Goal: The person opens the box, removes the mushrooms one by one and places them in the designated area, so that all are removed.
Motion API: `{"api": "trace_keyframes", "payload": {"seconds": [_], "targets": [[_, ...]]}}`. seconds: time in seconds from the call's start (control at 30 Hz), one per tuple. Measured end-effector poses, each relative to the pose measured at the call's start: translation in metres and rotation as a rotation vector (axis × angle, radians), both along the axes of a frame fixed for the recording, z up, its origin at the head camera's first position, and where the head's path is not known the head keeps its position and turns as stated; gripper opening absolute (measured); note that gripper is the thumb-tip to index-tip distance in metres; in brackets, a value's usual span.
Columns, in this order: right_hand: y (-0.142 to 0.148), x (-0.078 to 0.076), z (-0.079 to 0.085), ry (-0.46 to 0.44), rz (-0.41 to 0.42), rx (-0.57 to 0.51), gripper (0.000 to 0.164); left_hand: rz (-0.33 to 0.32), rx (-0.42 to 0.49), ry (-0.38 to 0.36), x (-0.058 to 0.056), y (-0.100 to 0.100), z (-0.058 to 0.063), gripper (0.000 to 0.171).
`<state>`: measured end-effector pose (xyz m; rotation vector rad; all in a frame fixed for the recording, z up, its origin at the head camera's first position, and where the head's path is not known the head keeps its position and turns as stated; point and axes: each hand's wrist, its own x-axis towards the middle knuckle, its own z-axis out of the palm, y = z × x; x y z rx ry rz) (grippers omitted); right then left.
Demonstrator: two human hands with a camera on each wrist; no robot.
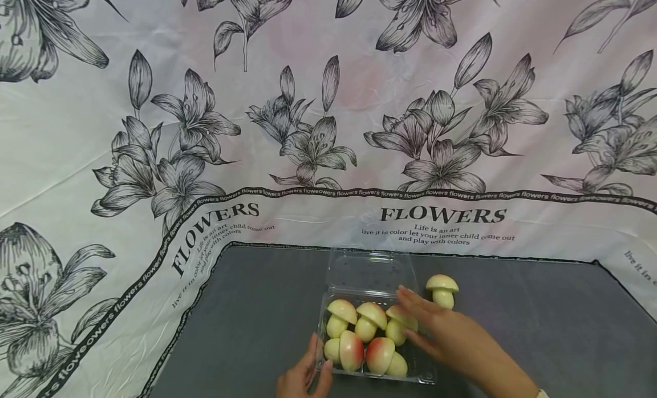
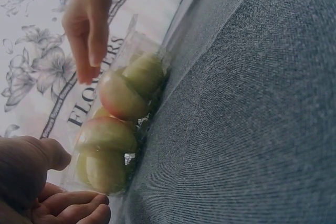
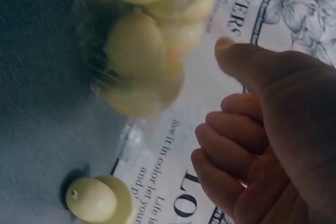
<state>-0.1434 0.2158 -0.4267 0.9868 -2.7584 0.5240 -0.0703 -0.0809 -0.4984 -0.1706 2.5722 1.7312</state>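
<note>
A clear plastic container (image 1: 427,375) with its lid (image 1: 369,272) folded back holds several pale yellow-green mushroom figures (image 1: 341,350) with reddish blush on their caps. They lie in two rows, three at the back and two in front. My left hand (image 1: 305,372) grips the container's near left corner, the thumb in front and the fingers along the side. Over the container's right side hovers my right hand (image 1: 446,335), fingers loosely extended, nothing in them; it partly covers the back-right mushroom (image 1: 397,327). The right wrist view shows its fingers loosely bent, apart from the container.
Another mushroom figure (image 1: 442,291) stands on the dark grey tabletop (image 1: 256,307), right of the container and just beyond my right hand. A white cloth (image 1: 308,215) printed with black flowers and lettering borders the table at the back and left.
</note>
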Motion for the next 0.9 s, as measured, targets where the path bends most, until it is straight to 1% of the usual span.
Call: {"api": "trace_keyframes", "payload": {"seconds": [0.17,0.27,0.4,0.5,0.63,0.77,0.9], "targets": [[-0.006,0.002,-0.007,0.029,-0.061,0.068,0.061,0.000,-0.002,-0.003,-0.001,0.000,0.001,0.079],[-0.008,0.003,-0.010,0.020,-0.092,0.095,0.062,0.003,-0.017,-0.008,-0.002,0.000,0.001,0.079],[-0.011,0.003,-0.013,0.005,-0.103,0.125,0.061,0.000,-0.039,-0.030,-0.003,-0.001,0.002,0.079],[-0.011,0.003,-0.015,-0.012,-0.113,0.137,0.062,0.000,-0.025,-0.035,-0.002,0.000,0.001,0.080],[-0.012,0.004,-0.018,-0.044,-0.147,0.160,0.061,0.002,0.015,-0.032,-0.002,0.000,0.001,0.080],[-0.013,0.003,-0.021,-0.061,-0.172,0.179,0.060,0.010,0.021,-0.027,-0.002,0.001,0.001,0.078],[-0.014,0.003,-0.021,-0.065,-0.186,0.169,0.058,0.013,0.021,-0.026,-0.002,0.001,0.001,0.077]]}}
